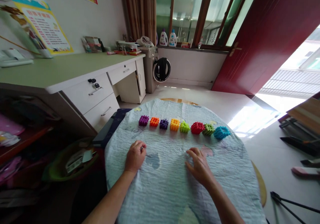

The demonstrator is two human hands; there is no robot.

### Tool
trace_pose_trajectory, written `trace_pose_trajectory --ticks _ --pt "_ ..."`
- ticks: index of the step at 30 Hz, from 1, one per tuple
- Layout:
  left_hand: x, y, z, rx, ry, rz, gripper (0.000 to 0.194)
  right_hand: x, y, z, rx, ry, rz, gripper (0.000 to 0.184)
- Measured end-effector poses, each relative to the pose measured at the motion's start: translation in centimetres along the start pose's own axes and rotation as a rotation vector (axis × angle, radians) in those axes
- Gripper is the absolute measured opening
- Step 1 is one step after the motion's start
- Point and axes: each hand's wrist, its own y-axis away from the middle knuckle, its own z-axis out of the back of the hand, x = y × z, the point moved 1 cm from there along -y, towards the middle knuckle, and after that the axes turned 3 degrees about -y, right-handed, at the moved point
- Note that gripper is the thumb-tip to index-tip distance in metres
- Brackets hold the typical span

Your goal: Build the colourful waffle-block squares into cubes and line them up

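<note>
Several bright plastic lattice blocks stand in a row across the far half of a round table with a pale blue cloth [165,184]. From left to right they are a purple block [143,120], an orange block [154,121], a dark violet block [164,124], a yellow block [174,124], a lime block [184,127], a red block [197,127], a green block [208,129] and a blue block [221,132]. My left hand [136,155] rests on the cloth, fingers curled, nothing visible in it. My right hand [198,164] is open over the cloth, nearest the red block, touching none.
A desk [82,66] with drawers runs along the left wall. Behind it stands a washing machine [151,69] with its door open. A green basket [67,164] is low on the left. Black tripod legs [287,202] are at lower right, and a red door [252,41] stands beyond.
</note>
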Motion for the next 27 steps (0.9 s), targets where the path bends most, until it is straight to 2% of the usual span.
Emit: trace_pose_trajectory --ticks 4,10,27 --pt "0.1 -0.1 -0.1 -0.003 0.001 -0.005 0.015 0.1 1.9 -0.8 -0.038 0.016 -0.091 0.029" --pt "0.2 -0.2 0.0 -0.029 0.011 -0.005 0.014 1.2 1.7 -0.5 -0.103 0.028 -0.126 0.026" --pt "0.6 -0.4 -0.3 -0.029 -0.027 -0.021 0.014 1.2 1.9 -0.4 -0.116 -0.003 -0.150 0.025"
